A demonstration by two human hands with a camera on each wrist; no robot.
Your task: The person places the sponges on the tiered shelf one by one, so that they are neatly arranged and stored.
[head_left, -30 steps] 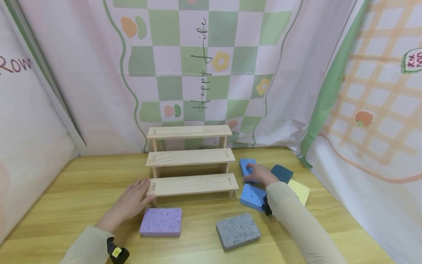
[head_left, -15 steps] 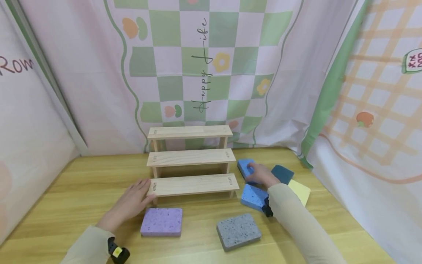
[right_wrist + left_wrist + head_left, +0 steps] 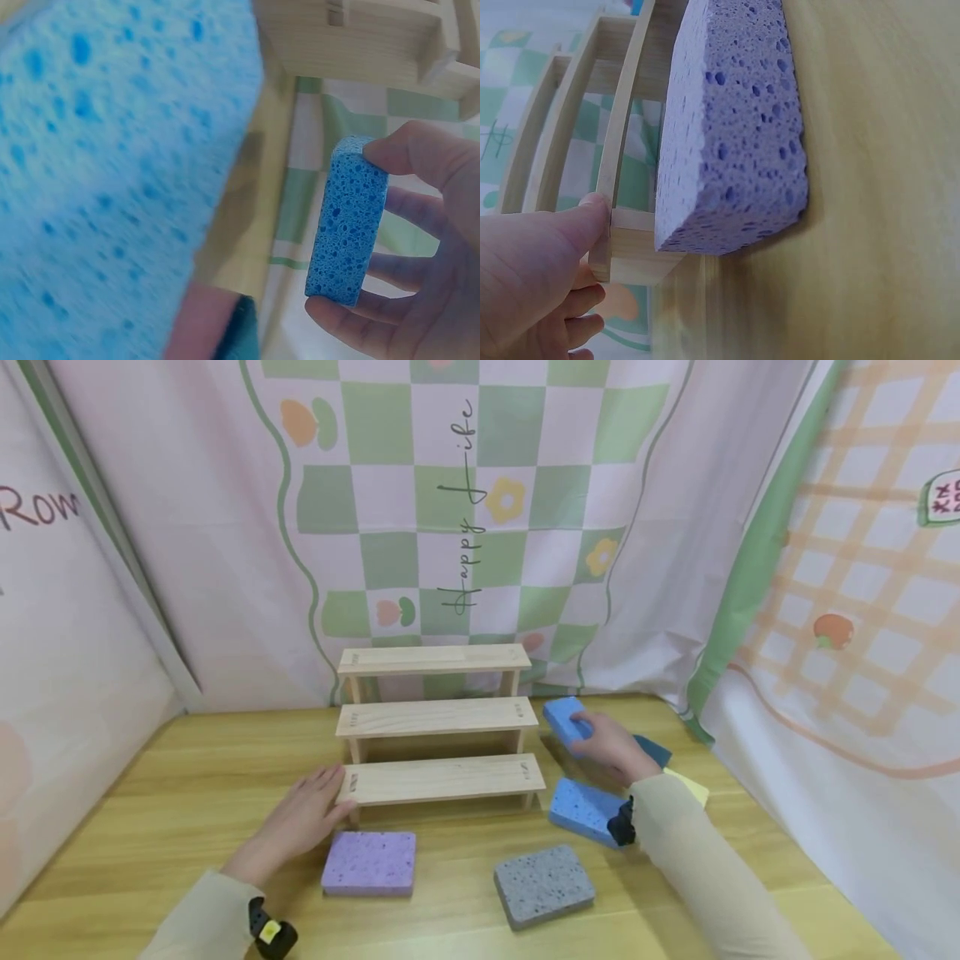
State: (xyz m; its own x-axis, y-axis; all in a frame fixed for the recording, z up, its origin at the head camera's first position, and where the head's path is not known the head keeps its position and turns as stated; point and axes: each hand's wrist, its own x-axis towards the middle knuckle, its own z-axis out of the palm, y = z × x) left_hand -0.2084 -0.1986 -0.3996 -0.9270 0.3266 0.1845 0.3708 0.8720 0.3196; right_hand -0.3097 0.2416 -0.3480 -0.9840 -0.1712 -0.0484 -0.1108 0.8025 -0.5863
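A three-step wooden display rack (image 3: 438,718) stands at the middle of the table. At the left end of its lowest step, my left hand (image 3: 300,814) holds the corner; the left wrist view shows the thumb against the board, fingers curled around its end. Just in front lies a speckled purple sponge (image 3: 369,864). To the right of the rack, my right hand (image 3: 611,747) grips a blue sponge (image 3: 346,225) between thumb and fingers, raised off the table. Below that wrist lies a second blue sponge (image 3: 583,810), filling much of the right wrist view.
A grey speckled sponge (image 3: 543,887) lies at the front of the wooden table (image 3: 450,935). Partly behind the right arm are a dark teal piece (image 3: 654,750) and a yellow piece (image 3: 690,785). Patterned curtains (image 3: 495,527) hang around the back and sides.
My right hand has lifted the blue sponge from the table, tilting it. The second blue sponge now lies turned slightly more. My left hand stays at the rack's lowest step.
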